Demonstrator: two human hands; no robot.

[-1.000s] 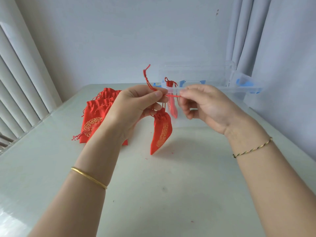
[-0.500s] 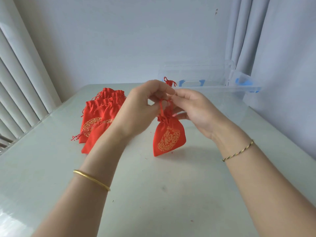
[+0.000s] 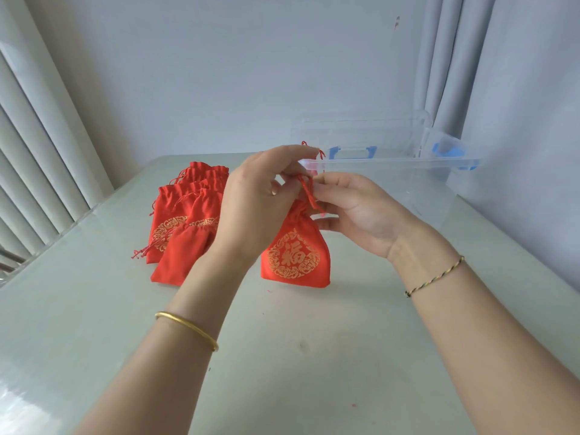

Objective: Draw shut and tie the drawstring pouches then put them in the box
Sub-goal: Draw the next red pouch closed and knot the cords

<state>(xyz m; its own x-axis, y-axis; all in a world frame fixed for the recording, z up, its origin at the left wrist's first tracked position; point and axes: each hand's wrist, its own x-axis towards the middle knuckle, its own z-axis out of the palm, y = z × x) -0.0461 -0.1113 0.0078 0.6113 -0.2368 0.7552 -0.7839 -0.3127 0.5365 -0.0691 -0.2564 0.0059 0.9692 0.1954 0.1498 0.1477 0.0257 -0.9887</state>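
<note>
Both hands meet above the pale surface (image 3: pixel 314 356), pinching the red drawstring (image 3: pixel 309 196) of 1 red pouch (image 3: pixel 295 255) with a gold circular emblem. The left hand (image 3: pixel 260 196) curls its fingers round the cord from above, and the right hand (image 3: pixel 354 208) nips it at the fingertips. The pouch hangs below them, neck gathered. A pile of red pouches (image 3: pixel 185 215) lies to the left, and the clear plastic box (image 3: pixel 392 164) with blue latches stands open just behind the hands.
</note>
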